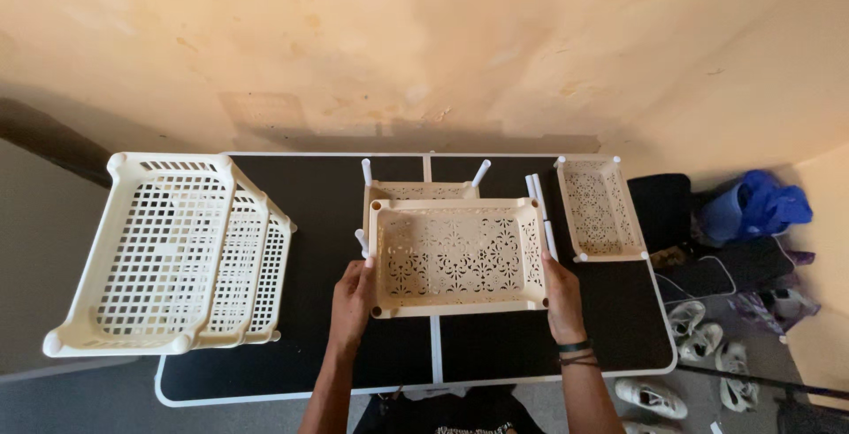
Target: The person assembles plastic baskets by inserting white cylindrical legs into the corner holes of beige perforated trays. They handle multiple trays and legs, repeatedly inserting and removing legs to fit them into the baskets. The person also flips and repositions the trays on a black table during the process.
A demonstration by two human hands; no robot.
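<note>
— Where's the tray (457, 255)?

— Mid-desk (318, 222), over the lower tray (420, 190) with upright posts. Our left hand (351, 297) and right hand (561, 292) clasp its ends, keeping it level above them.

Held tray (457, 255) mid-table (309, 372), above legged tray (417, 190); stacked rack (168, 253) left, small tray (600, 208) right.

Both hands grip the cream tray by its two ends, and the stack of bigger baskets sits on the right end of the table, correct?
Not quite: in the head view the stack of baskets sits on the table's left end. Both the left hand and right hand do grip the tray.
</note>
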